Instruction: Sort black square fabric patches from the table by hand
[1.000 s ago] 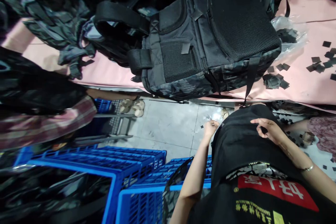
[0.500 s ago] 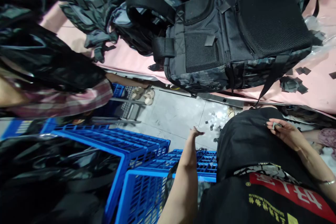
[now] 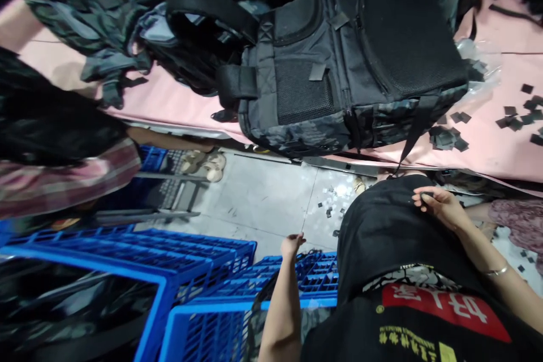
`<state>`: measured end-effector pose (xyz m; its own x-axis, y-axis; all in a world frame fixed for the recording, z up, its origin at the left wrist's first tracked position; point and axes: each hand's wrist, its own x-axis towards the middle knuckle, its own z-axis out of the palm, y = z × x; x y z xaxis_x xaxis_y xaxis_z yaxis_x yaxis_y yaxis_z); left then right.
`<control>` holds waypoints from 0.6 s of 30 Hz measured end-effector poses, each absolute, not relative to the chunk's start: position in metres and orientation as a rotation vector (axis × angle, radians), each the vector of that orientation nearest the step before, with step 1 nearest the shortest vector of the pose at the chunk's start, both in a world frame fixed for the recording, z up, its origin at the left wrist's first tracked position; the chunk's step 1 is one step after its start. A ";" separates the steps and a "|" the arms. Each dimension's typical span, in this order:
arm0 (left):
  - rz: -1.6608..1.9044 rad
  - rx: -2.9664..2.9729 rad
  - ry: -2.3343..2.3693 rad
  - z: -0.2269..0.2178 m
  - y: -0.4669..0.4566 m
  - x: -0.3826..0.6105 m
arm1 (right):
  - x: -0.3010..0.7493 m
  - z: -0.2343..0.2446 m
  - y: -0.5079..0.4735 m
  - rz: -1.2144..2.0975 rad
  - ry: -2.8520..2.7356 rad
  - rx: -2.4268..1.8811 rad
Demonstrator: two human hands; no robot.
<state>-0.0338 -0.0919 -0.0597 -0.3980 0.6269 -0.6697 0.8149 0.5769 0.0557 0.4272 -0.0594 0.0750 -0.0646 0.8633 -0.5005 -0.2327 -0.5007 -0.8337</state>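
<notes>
My right hand (image 3: 443, 206) is held over my lap, its fingertips pinching a small dark square patch (image 3: 427, 196). Low above the blue crate (image 3: 292, 271), my left hand (image 3: 292, 243) has its fingers drawn together; whether anything is between them is too small to tell. In front of me a black backpack with camouflage sides (image 3: 352, 56) lies on the pink-covered table, away from both hands. One grey square patch (image 3: 318, 72) rests on its mesh pocket and another (image 3: 339, 20) sits higher up. A loose strap (image 3: 411, 136) hangs over the table edge.
Loose dark patches (image 3: 449, 138) lie in a pile right of the backpack, beside a clear plastic bag (image 3: 487, 73). Camouflage bags (image 3: 106, 28) sit at the back left. A person in a plaid garment (image 3: 102, 172) is at the left. Fallen pieces (image 3: 328, 212) litter the floor.
The view has shifted right, and the scene slides left. My left hand's fingers, apart before, are drawn together and lower. The patch in my right hand has turned and shows darker.
</notes>
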 end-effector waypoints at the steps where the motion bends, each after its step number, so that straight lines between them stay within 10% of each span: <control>1: -0.392 1.153 2.134 -0.062 -0.091 -0.028 | 0.426 0.075 -0.060 1.671 -0.729 -1.368; 13: -0.378 1.437 1.903 -0.019 -0.049 0.073 | 0.422 0.088 -0.063 1.563 -0.887 -1.376; 18: 0.292 1.687 1.407 0.044 -0.029 0.156 | 0.413 0.094 -0.062 1.446 -1.069 -1.552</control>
